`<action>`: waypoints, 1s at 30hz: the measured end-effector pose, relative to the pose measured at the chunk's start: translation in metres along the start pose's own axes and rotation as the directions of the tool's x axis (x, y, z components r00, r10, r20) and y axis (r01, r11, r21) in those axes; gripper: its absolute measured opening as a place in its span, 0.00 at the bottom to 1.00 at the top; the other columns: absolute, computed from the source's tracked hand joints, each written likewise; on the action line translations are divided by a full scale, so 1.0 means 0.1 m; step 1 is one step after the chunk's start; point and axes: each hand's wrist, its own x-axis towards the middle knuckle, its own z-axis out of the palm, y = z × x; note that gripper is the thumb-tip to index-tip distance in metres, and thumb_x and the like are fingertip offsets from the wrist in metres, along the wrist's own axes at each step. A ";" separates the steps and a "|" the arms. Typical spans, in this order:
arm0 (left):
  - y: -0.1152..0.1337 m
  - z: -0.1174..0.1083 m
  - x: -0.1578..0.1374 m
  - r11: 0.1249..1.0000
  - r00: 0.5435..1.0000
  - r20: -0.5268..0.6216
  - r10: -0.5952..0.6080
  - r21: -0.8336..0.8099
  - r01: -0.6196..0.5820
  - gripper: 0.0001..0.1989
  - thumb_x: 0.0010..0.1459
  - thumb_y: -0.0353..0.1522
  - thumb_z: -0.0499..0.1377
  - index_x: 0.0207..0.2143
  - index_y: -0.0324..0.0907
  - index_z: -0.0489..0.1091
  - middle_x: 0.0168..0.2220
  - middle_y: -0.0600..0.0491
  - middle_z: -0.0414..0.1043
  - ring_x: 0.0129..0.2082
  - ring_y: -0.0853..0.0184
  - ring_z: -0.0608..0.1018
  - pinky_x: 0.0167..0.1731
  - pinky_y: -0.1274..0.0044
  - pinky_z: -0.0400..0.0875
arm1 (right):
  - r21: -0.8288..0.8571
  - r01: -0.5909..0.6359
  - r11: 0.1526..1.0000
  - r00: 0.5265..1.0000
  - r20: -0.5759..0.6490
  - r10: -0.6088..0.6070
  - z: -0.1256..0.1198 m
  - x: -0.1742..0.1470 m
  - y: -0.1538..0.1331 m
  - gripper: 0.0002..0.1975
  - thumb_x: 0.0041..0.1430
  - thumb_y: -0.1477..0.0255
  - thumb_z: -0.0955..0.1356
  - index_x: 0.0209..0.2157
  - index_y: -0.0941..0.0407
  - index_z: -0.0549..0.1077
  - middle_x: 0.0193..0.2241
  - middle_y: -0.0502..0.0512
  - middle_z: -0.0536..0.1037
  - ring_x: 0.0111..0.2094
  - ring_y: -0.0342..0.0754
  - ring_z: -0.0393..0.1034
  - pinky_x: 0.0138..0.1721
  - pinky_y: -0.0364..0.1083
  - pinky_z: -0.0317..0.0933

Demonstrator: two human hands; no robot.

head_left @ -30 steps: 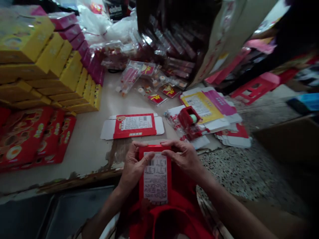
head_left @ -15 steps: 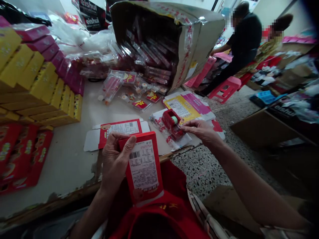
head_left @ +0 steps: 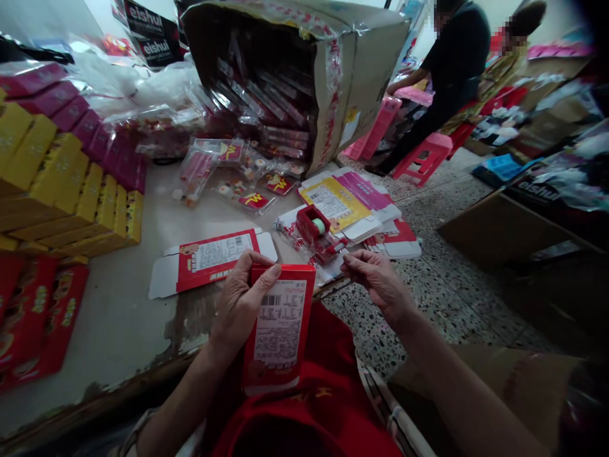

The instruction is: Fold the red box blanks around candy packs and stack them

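My left hand (head_left: pixel 245 304) is closed on a red carton (head_left: pixel 280 330), thumb on the front near its upper left corner. The carton stands upright above my lap, its printed panel with a barcode facing me. My right hand (head_left: pixel 375 276) pinches thumb and forefinger together just off the cutting end of a red tape dispenser (head_left: pixel 318 231). A thin, pale bit of tape (head_left: pixel 343 252) shows faintly at its fingertips. The dispenser, with a light green core, rests on a clear printed bag (head_left: pixel 292 225) at the table edge. A flattened red carton (head_left: pixel 216 257) lies left of it.
Yellow boxes (head_left: pixel 61 184), pink boxes (head_left: pixel 78 117) and red boxes (head_left: pixel 45 317) are stacked at left. A large cardboard box (head_left: pixel 366 82) lies open toward me, with bagged items inside. Flat cartons (head_left: pixel 333 200) overlap at right. Two people and a pink stool (head_left: pixel 423 158) are beyond.
My right hand has drawn slightly away from the dispenser, toward me. The red carton in my left hand has turned more upright. The whole view has shifted a little.
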 end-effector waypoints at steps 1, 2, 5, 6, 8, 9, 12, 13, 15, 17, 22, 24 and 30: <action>-0.03 0.04 0.03 1.000 1.000 0.010 0.005 0.017 -0.005 0.13 0.61 0.44 0.64 0.35 0.45 0.69 0.26 0.58 0.70 0.23 0.69 0.71 0.23 0.80 0.64 | -0.021 0.038 0.999 0.999 -0.009 -0.038 -0.01 0.05 0.05 0.23 0.43 0.53 0.80 0.29 0.56 0.76 0.25 0.53 0.80 0.25 0.45 0.71 0.30 0.46 0.63; -0.05 0.09 0.06 0.999 1.000 0.021 0.012 0.031 -0.013 0.13 0.61 0.44 0.64 0.34 0.45 0.69 0.26 0.57 0.70 0.23 0.69 0.71 0.23 0.80 0.65 | -0.053 0.079 0.995 0.996 -0.023 -0.080 -0.03 0.10 0.10 0.23 0.44 0.53 0.80 0.29 0.56 0.76 0.25 0.53 0.79 0.26 0.46 0.70 0.30 0.46 0.63; -0.15 0.21 0.18 0.998 0.998 0.049 0.035 0.056 -0.038 0.15 0.62 0.44 0.63 0.32 0.44 0.68 0.26 0.57 0.70 0.24 0.69 0.70 0.23 0.80 0.63 | -0.154 0.156 0.976 0.982 -0.080 -0.170 -0.15 0.17 0.17 0.21 0.45 0.55 0.80 0.29 0.56 0.75 0.23 0.52 0.77 0.26 0.47 0.69 0.31 0.47 0.61; -0.18 0.24 0.22 0.997 0.998 0.058 0.039 0.060 -0.043 0.15 0.62 0.45 0.63 0.31 0.43 0.67 0.25 0.57 0.69 0.23 0.70 0.69 0.23 0.80 0.62 | -0.181 0.177 0.967 0.978 -0.079 -0.194 -0.21 0.15 0.15 0.20 0.46 0.57 0.80 0.31 0.56 0.75 0.23 0.51 0.76 0.27 0.47 0.68 0.31 0.47 0.60; -0.25 0.29 0.29 0.997 0.996 0.081 0.038 0.058 -0.043 0.18 0.62 0.47 0.62 0.31 0.44 0.66 0.24 0.58 0.66 0.22 0.70 0.66 0.22 0.80 0.59 | -0.222 0.250 0.942 0.967 0.004 -0.256 -0.28 0.04 0.04 0.20 0.52 0.60 0.78 0.41 0.56 0.75 0.23 0.48 0.74 0.27 0.47 0.68 0.32 0.47 0.61; -0.28 0.31 0.32 0.998 0.994 0.100 0.035 0.043 -0.039 0.19 0.62 0.49 0.61 0.30 0.44 0.66 0.23 0.59 0.64 0.22 0.70 0.65 0.21 0.80 0.58 | -0.223 0.299 0.928 0.954 0.096 -0.285 -0.29 -0.03 -0.06 0.21 0.56 0.62 0.76 0.48 0.54 0.73 0.24 0.46 0.73 0.28 0.47 0.68 0.33 0.47 0.62; -0.30 0.36 0.32 0.999 0.986 0.169 0.017 -0.032 -0.012 0.23 0.62 0.54 0.59 0.31 0.44 0.66 0.21 0.60 0.62 0.20 0.71 0.63 0.21 0.80 0.56 | -0.186 0.428 0.884 0.832 0.463 -0.306 -0.16 -0.20 -0.42 0.25 0.66 0.67 0.69 0.61 0.50 0.63 0.29 0.46 0.72 0.31 0.46 0.67 0.35 0.46 0.63; -0.29 0.38 0.30 0.998 0.982 0.189 0.016 -0.055 -0.006 0.23 0.62 0.55 0.59 0.32 0.44 0.67 0.21 0.60 0.62 0.19 0.71 0.62 0.21 0.79 0.55 | -0.185 0.460 0.868 0.771 0.568 -0.288 -0.07 -0.23 -0.53 0.24 0.67 0.69 0.68 0.63 0.49 0.61 0.30 0.46 0.71 0.31 0.46 0.66 0.35 0.46 0.63; -0.24 0.38 0.26 0.997 0.978 0.204 0.034 -0.078 -0.018 0.25 0.63 0.56 0.57 0.33 0.44 0.68 0.21 0.60 0.62 0.19 0.71 0.62 0.21 0.78 0.56 | -0.220 0.537 0.814 0.655 0.718 -0.237 0.11 -0.22 -0.70 0.22 0.68 0.71 0.66 0.62 0.49 0.62 0.30 0.45 0.70 0.29 0.45 0.63 0.33 0.45 0.61; -0.19 0.37 0.21 0.994 0.977 0.198 0.075 -0.093 -0.058 0.26 0.62 0.57 0.56 0.33 0.44 0.69 0.21 0.59 0.63 0.20 0.71 0.62 0.22 0.78 0.57 | -0.268 0.616 0.741 0.584 0.787 -0.200 0.27 -0.17 -0.79 0.20 0.67 0.73 0.66 0.59 0.50 0.66 0.27 0.44 0.68 0.26 0.44 0.58 0.30 0.44 0.58; -0.19 0.30 0.12 0.985 0.966 0.211 0.152 -0.115 -0.130 0.24 0.47 0.45 0.75 0.34 0.42 0.68 0.31 0.56 0.74 0.28 0.70 0.73 0.28 0.80 0.66 | -0.288 0.714 0.638 0.458 0.881 -0.115 0.49 -0.03 -0.80 0.16 0.67 0.74 0.66 0.56 0.53 0.68 0.25 0.43 0.66 0.25 0.42 0.56 0.29 0.42 0.53; -0.19 0.26 0.05 0.975 0.957 0.240 0.165 -0.189 -0.121 0.25 0.44 0.40 0.77 0.34 0.42 0.66 0.31 0.56 0.75 0.28 0.71 0.74 0.29 0.80 0.68 | -0.309 0.685 0.660 0.450 0.892 -0.050 0.50 -0.01 -0.77 0.19 0.70 0.72 0.65 0.60 0.54 0.63 0.26 0.43 0.65 0.26 0.41 0.57 0.28 0.42 0.53; 0.14 -0.33 -0.31 0.963 0.938 0.222 0.267 -0.101 -0.250 0.22 0.47 0.34 0.77 0.39 0.44 0.69 0.36 0.55 0.77 0.32 0.70 0.77 0.32 0.79 0.72 | -0.545 0.605 0.581 0.560 0.809 0.176 0.75 -0.01 -0.77 0.46 0.66 0.52 0.69 0.74 0.51 0.45 0.26 0.44 0.68 0.27 0.44 0.60 0.28 0.43 0.54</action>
